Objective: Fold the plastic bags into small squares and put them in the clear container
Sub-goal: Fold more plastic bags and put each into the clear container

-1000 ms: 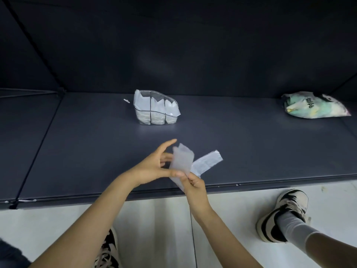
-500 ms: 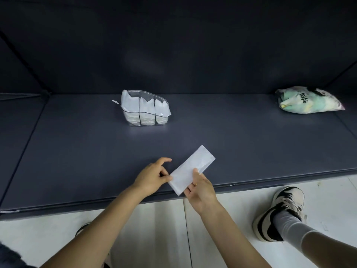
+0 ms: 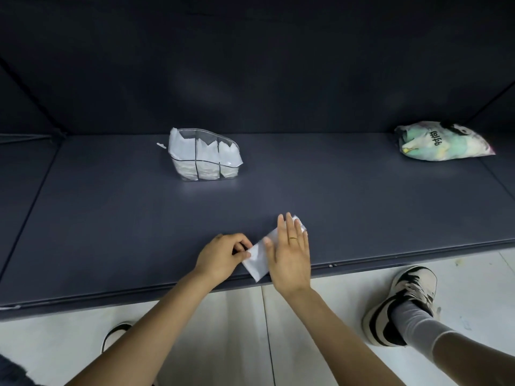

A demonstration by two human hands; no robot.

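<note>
Bag strip: thin, translucent white plastic, folded into a long band; it lay on the dark mat between our hands.
Left hand: pinched the strip's near end, anchoring it.
Right hand: lay flat, fingers straight, over the far half.
Doing it well: we judged firm, even strokes outward best, since slick film springs back.
Clear container: rigid, three compartments, folded bags inside, well beyond our hands.
Printed bag: crinkly, far right.

Folded bag under both hands is showing as thin, translucent white plastic, smooth. Dark surface beneath it is reading matt. Container beyond the hands is looking clear, glossy plastic.
</note>
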